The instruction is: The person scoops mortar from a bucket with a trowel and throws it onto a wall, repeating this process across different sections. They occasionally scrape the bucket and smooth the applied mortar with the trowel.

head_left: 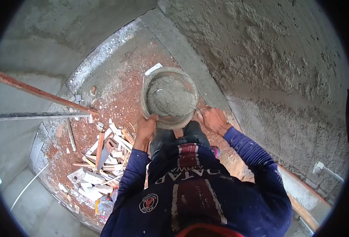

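A round bucket (146,85) stands just in front of my legs, with grey wet mortar (166,93) inside. My left hand (147,128) is closed on its near left rim. On the right side, my right hand (214,119) is closed round the handle of what looks like a trowel (188,101). Its mortar-coated blade lies over the mortar at the bucket's right side, and its handle is mostly hidden by my fingers.
Wood scraps (99,179) and a handsaw (104,155) lie in a heap on the dirt floor at left. A wooden pole (40,91) and a metal bar (36,116) slant in from the left. A rough mortared wall (277,59) rises close on the right.
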`<state>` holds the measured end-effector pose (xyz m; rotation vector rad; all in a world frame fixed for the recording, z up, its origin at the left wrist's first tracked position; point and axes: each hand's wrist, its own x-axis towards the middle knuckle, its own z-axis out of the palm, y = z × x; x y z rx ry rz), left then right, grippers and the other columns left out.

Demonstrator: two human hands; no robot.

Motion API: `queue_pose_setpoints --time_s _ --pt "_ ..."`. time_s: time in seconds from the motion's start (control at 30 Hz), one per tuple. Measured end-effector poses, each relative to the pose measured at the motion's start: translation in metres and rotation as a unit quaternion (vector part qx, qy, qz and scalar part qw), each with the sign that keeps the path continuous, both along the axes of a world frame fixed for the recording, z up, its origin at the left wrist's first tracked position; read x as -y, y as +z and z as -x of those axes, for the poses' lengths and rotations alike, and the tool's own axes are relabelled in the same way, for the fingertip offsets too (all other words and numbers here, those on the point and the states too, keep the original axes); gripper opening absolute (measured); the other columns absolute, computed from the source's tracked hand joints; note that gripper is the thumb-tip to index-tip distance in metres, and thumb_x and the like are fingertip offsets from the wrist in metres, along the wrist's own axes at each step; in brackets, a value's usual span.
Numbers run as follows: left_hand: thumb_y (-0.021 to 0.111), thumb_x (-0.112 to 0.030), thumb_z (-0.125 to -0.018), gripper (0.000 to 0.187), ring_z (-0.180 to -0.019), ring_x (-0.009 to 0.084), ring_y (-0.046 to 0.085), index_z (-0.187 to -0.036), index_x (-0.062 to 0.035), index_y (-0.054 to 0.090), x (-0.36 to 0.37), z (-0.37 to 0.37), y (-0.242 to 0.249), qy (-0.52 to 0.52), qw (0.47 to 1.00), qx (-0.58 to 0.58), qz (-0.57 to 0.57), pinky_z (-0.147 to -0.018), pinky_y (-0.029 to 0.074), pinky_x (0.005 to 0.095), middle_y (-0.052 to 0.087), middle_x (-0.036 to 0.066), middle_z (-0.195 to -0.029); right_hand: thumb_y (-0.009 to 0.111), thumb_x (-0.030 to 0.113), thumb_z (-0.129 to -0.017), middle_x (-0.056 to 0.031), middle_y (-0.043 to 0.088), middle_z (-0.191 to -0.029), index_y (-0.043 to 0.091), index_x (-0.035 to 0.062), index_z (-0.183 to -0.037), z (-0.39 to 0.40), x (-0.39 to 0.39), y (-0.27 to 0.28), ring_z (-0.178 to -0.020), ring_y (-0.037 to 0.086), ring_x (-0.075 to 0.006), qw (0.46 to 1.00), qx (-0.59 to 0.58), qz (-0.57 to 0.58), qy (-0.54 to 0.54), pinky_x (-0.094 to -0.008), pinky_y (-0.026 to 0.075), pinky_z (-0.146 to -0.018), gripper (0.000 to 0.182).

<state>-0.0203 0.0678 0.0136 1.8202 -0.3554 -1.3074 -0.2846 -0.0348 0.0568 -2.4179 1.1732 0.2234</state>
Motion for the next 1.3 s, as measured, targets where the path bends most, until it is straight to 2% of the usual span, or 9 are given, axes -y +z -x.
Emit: queue_pose_setpoints --time_s 0.3,0.43,0.57,0.8,1.0,1.1,1.17,1.2,1.3 --pt "0.060 -0.007 -0.084 0.024 -0.061 0.0153 0.060 -0.105 0.0046 0.062 0.004 0.002 -0.017 0.051 0.991 -0.060 0.111 -0.048 0.045 0.0303 0.066 0.009 -0.081 0.055 0.036 -0.093 -0.0245 0.066 -0.074 0.061 -0.0006 -0.101 -0.001 0.018 0.014 -0.069 0.064 -0.0448 1.000 -0.012 -0.021 -0.015 -0.0526 0.052 -0.065 0.037" --pt "0.062 -0.013 -0.079 0.026 -0.031 0.0122 0.041 -0.099 0.0031 0.064 0.012 -0.002 0.029 0.036 0.994 -0.071 -0.076 -0.029 0.027 0.0303 0.058 0.005 -0.059 0.049 0.039 -0.095 -0.0213 0.068 -0.079 0.066 0.0015 -0.088 0.004 0.006 -0.015 -0.069 0.065 -0.0445 0.999 0.028 -0.005 -0.017 -0.0520 0.053 -0.065 0.042" --pt "0.062 -0.010 -0.077 0.039 -0.055 0.0171 0.060 -0.112 0.0052 0.059 -0.011 0.003 -0.026 0.145 0.985 0.020 0.097 -0.042 0.042 0.0309 0.065 0.011 -0.084 0.046 0.041 -0.095 -0.0220 0.068 -0.081 0.067 0.0025 -0.092 -0.037 0.024 0.006 -0.070 0.067 -0.0424 0.994 -0.072 -0.080 0.020 -0.0522 0.054 -0.067 0.044" --pt "0.055 0.002 -0.077 0.059 -0.099 0.0224 0.062 -0.135 0.0033 0.047 -0.059 0.017 -0.024 0.336 0.935 -0.106 0.031 -0.077 0.052 0.0323 0.061 0.013 -0.125 0.053 0.030 -0.092 -0.0233 0.063 -0.075 0.058 0.0000 -0.090 -0.099 0.037 0.070 -0.075 0.066 -0.0408 0.950 0.174 -0.208 0.155 -0.0522 0.050 -0.065 0.030" --pt "0.055 0.007 -0.069 0.072 -0.104 0.0256 0.059 -0.140 0.0032 0.041 -0.111 0.029 -0.057 0.437 0.898 0.029 -0.038 -0.088 0.049 0.0345 0.059 0.013 -0.126 0.058 0.039 -0.093 -0.0086 0.062 -0.073 0.064 0.0011 -0.087 -0.049 0.189 0.081 -0.070 0.059 -0.0155 0.837 0.223 -0.445 0.228 -0.0376 0.046 -0.063 0.039" --pt "0.055 0.008 -0.061 0.082 -0.102 0.0258 0.056 -0.142 0.0020 0.039 -0.165 0.021 -0.109 0.397 0.908 0.085 -0.105 -0.092 0.046 0.0344 0.058 0.014 -0.124 0.062 0.022 -0.086 -0.0098 0.070 -0.095 0.071 0.0105 -0.113 0.070 0.332 0.139 -0.084 0.066 -0.0187 0.907 0.156 -0.385 -0.071 -0.0344 0.056 -0.079 0.031" --pt "0.056 0.006 -0.063 0.069 -0.097 0.0223 0.056 -0.132 0.0041 0.048 -0.142 0.037 -0.084 0.441 0.894 0.069 -0.030 -0.083 0.048 0.0328 0.060 0.011 -0.118 0.062 0.025 -0.087 -0.0064 0.067 -0.087 0.071 0.0068 -0.104 0.115 0.380 0.225 -0.076 0.064 -0.0147 0.984 0.101 0.122 -0.080 -0.0296 0.055 -0.066 0.026" --pt "0.056 0.005 -0.066 0.049 -0.085 0.0183 0.056 -0.115 0.0051 0.057 -0.085 0.052 -0.008 0.439 0.889 0.012 -0.128 -0.072 0.048 0.0311 0.062 0.007 -0.105 0.065 0.026 -0.087 -0.0059 0.066 -0.089 0.069 0.0084 -0.106 0.109 0.372 0.307 -0.075 0.063 -0.0142 0.955 0.214 0.089 -0.185 -0.0301 0.055 -0.063 0.026" --pt "0.058 0.004 -0.068 0.035 -0.059 0.0173 0.053 -0.103 0.0021 0.058 -0.084 0.049 -0.054 0.423 0.905 0.037 -0.040 -0.051 0.044 0.0317 0.059 0.007 -0.082 0.063 0.036 -0.091 -0.0004 0.062 -0.083 0.067 0.0079 -0.101 0.153 0.372 0.364 -0.069 0.057 -0.0148 0.843 0.442 0.182 -0.247 -0.0330 0.048 -0.066 0.030"
